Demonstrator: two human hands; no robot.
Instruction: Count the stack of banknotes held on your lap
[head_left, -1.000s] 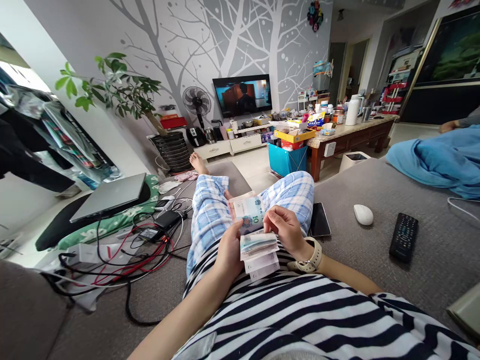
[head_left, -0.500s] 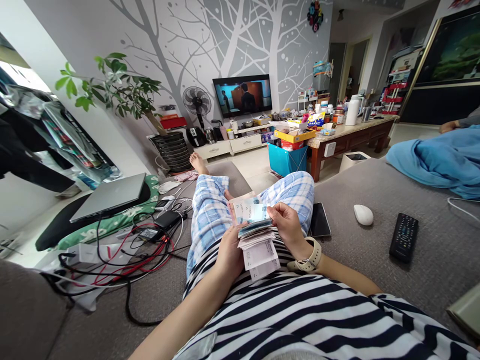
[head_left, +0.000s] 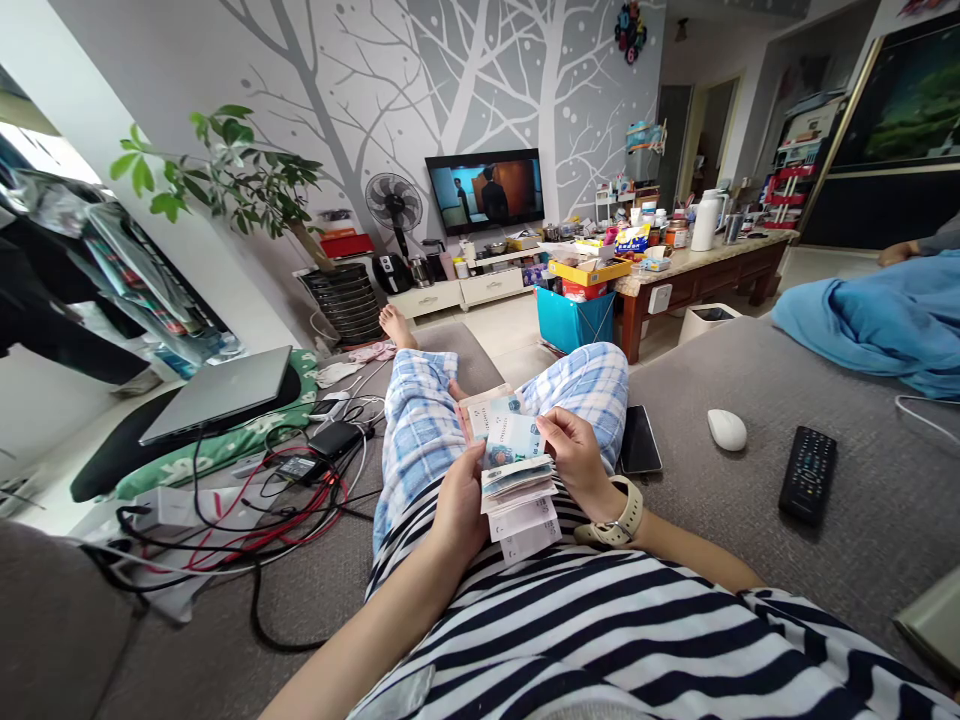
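Note:
My left hand (head_left: 460, 505) is closed around a thick stack of banknotes (head_left: 517, 482) in my lap, its thumb along the left edge. Lower notes in the stack fan down toward my striped shirt. With thumb and fingers, my right hand (head_left: 576, 452) pinches the right edge of a light blue banknote (head_left: 516, 438) standing above the stack. Behind it, other banknotes (head_left: 474, 412), blue and pinkish, rest between my legs on the plaid trousers (head_left: 420, 420). My right wrist wears a beige watch (head_left: 628, 512).
On the sofa to my right are a phone (head_left: 642, 440), a white mouse (head_left: 727, 430) and a black remote (head_left: 808, 475). Tangled cables (head_left: 300, 500) and a laptop (head_left: 217, 395) lie on the left. A loaded coffee table (head_left: 712, 262) stands ahead; a person's hand (head_left: 898, 252) shows at far right.
The light blue note in my right hand now stands higher and more upright above the stack. My left thumb has shifted along the edge, and the stack's top notes have flipped down.

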